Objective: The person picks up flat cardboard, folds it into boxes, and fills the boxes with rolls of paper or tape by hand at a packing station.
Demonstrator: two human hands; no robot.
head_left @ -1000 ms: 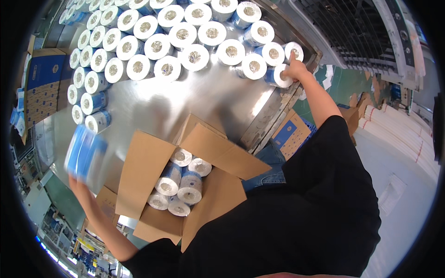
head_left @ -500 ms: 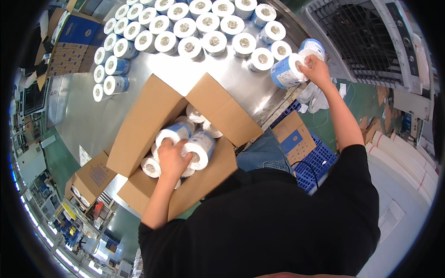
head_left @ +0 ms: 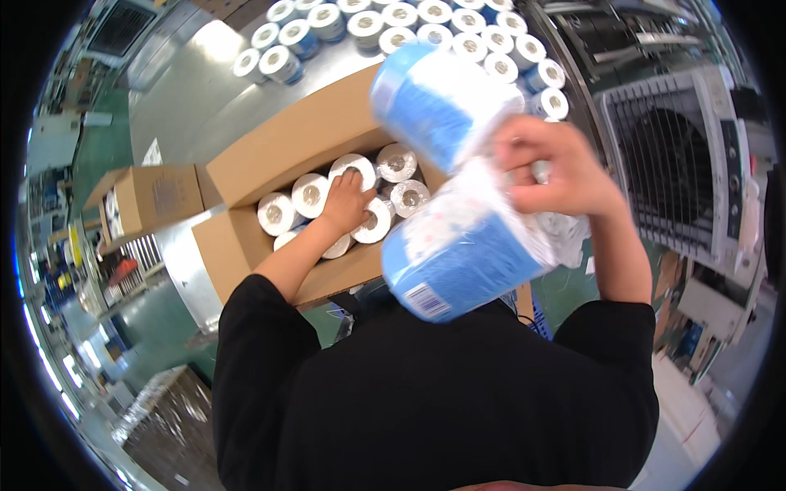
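My right hand (head_left: pixel 561 168) is raised, closed on the ends of two plastic-wrapped paper rolls, white and blue. The upper paper roll (head_left: pixel 434 106) tilts away to the left; the lower paper roll (head_left: pixel 467 254) hangs nearer to me, in front of the box's right side. Both are blurred in part. Below and to the left, my left hand (head_left: pixel 348 204) lies over the rolls inside an open cardboard box (head_left: pixel 303 127), fingers stretched onto the top of a white roll (head_left: pixel 352 170). Several rolls stand upright in that box, their round ends up.
Many more wrapped rolls (head_left: pixel 401 16) stand in rows on the metal table (head_left: pixel 188 90) beyond the box. A second cardboard box (head_left: pixel 164 200) is at the left. To the right stands a machine with a grille (head_left: pixel 663 155).
My right hand has brought the two rolls from the table's right edge in toward the box, closer to the camera. My left hand now lies flatter on the boxed rolls, which stand upright. The view has shifted.
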